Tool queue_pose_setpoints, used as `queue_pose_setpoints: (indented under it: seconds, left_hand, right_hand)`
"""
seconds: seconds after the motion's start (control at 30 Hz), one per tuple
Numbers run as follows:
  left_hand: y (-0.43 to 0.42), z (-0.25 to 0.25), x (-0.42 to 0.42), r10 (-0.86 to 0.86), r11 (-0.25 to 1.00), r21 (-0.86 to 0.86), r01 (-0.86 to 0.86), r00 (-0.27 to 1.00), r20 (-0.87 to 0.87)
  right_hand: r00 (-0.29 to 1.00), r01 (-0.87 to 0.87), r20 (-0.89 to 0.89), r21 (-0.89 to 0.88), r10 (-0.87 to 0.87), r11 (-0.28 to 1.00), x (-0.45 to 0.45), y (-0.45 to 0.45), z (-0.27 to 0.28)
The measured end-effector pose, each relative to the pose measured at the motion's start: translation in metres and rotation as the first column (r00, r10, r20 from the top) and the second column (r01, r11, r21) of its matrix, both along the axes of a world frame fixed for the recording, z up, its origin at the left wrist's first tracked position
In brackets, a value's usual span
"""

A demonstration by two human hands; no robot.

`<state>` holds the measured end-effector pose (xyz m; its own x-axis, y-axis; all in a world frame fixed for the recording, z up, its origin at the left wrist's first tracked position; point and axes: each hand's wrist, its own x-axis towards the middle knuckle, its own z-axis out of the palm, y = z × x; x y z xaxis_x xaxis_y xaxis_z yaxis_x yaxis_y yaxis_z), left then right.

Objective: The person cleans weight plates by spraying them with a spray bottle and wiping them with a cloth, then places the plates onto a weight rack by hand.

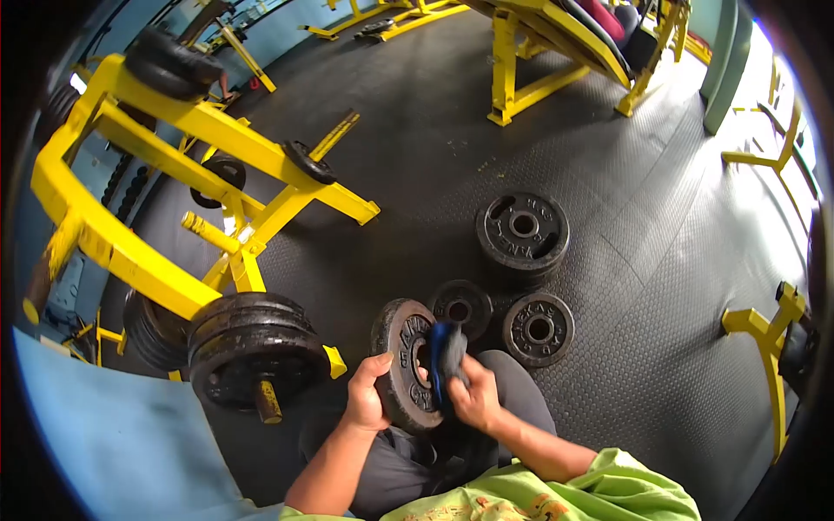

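Observation:
My left hand [370, 392] grips a black weight plate [400, 360] by its left rim, holding it tilted up over my lap. In my right hand [475, 395] is a dark cloth [450, 358] with a blue edge, pressed against or very close to the plate's lettered face. The cloth covers part of that face. Just beyond, two small weight plates lie on the floor, one dark plate [459, 311] partly behind the held one and another plate [539, 330] to its right. Farther off is a stack of larger plates [523, 233].
At left stands a yellow plate rack [174, 156] with black plates [256, 347] loaded on its pegs. A yellow bench frame [556, 61] is at the top, with part of a person [604, 16] there. Another yellow stand [764, 339] is at right. Black textured mat [660, 347] covers the floor.

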<state>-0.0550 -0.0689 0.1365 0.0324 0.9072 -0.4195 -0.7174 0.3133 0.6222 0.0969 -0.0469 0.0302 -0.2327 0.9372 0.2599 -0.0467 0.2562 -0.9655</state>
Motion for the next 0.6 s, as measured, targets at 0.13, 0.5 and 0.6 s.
queue_pose_setpoints:
  seconds: [0.13,0.5,0.6]
  left_hand:
    - [-0.016,-0.029,-0.008,0.068,0.984,-0.154,-0.084,0.992,-0.106]
    - [-0.047,-0.015,-0.023,0.008,0.995,-0.099,-0.020,0.992,-0.125]
    - [-0.044,-0.012,-0.022,0.061,0.996,-0.053,-0.069,0.988,-0.143]
  right_hand:
    - [0.966,-0.203,-0.207,-0.253,0.152,0.946,0.002,-0.075,0.030]
    - [0.979,-0.147,-0.081,0.367,0.188,0.919,-0.023,-0.059,0.038]
    - [0.996,-0.039,-0.041,0.575,0.076,0.817,-0.039,-0.020,0.031]
